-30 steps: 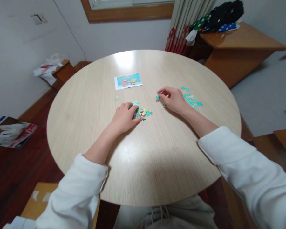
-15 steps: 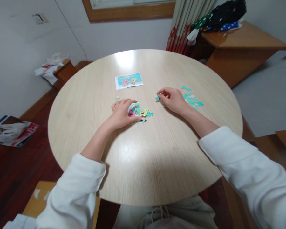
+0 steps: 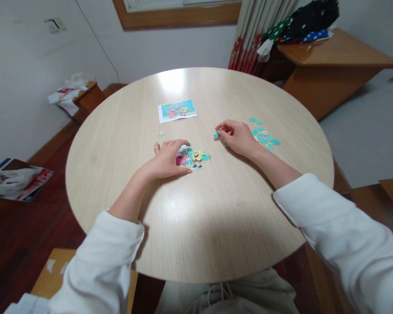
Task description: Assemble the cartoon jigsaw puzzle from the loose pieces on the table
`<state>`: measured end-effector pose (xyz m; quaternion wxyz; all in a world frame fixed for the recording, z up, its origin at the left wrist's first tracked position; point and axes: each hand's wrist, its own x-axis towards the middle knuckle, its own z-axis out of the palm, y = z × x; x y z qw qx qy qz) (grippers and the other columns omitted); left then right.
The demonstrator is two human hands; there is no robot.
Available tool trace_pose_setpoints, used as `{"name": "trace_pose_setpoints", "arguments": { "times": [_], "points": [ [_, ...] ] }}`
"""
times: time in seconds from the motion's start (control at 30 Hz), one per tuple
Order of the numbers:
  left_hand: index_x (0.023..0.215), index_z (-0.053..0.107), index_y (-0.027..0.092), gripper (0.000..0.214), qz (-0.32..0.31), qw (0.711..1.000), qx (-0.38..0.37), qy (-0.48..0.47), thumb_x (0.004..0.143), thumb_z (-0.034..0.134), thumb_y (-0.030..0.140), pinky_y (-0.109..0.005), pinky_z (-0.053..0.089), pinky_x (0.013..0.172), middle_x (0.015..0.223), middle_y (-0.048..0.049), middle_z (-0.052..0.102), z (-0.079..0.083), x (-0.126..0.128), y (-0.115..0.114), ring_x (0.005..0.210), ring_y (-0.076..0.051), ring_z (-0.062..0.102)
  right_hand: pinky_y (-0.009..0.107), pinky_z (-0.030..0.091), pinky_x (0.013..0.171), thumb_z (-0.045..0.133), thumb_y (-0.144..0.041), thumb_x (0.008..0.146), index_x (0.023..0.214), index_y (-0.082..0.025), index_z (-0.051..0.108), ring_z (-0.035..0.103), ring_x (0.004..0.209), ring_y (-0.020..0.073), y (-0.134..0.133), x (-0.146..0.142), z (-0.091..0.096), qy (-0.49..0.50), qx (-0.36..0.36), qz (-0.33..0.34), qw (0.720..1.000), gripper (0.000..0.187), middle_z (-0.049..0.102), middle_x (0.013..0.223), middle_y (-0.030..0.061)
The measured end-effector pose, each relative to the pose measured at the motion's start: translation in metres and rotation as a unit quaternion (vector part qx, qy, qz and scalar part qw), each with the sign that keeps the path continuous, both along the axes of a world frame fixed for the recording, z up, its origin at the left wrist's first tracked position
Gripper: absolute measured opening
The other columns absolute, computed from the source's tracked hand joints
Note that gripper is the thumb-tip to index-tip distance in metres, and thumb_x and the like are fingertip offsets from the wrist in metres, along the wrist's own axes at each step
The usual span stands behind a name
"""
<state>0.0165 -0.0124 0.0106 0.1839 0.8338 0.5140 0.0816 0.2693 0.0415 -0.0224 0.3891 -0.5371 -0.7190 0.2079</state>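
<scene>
A partly joined jigsaw puzzle (image 3: 197,155) with cartoon figures lies on the table. My left hand (image 3: 163,160) spans its left part, fingers at the upper edge and thumb along the lower edge, covering some of it. To the right, my right hand (image 3: 236,134) pinches a turquoise puzzle piece (image 3: 215,134) between thumb and fingertips, at or just above the tabletop. Another small piece is partly hidden under that hand. Loose turquoise and pale pieces (image 3: 265,138) are spread beyond my right wrist. One pale piece (image 3: 161,134) lies by itself above my left hand.
A printed picture card (image 3: 177,110) with similar figures lies farther back on the round wooden table (image 3: 196,226). Against the wall at right is a wooden desk (image 3: 334,50) with dark cloth heaped on it. A curtain (image 3: 253,35) hangs behind the table.
My left hand has shifted slightly, its thumb sliding down off the figures to the puzzle's lower edge, so more of the picture shows. My right hand has hardly moved.
</scene>
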Motion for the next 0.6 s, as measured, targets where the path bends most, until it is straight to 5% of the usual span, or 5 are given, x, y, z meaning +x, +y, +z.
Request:
{"name": "trace_pose_setpoints", "arguments": {
  "times": [0.6],
  "points": [
    [0.122,0.047,0.028,0.063,-0.011,1.000,-0.011,-0.003,0.066,0.073,0.040,-0.061,0.016,0.113,0.131,-0.0096,0.053,-0.0001,0.0004,0.0040,0.129,-0.033,0.041,0.036,0.055,0.071,0.062,-0.036,0.086,0.086,-0.018,0.068,0.067,0.069,0.0182,0.0014,0.0008,-0.0031,0.005,0.014,0.002,1.000,0.019,0.069,0.074,0.0065]
  ]
}}
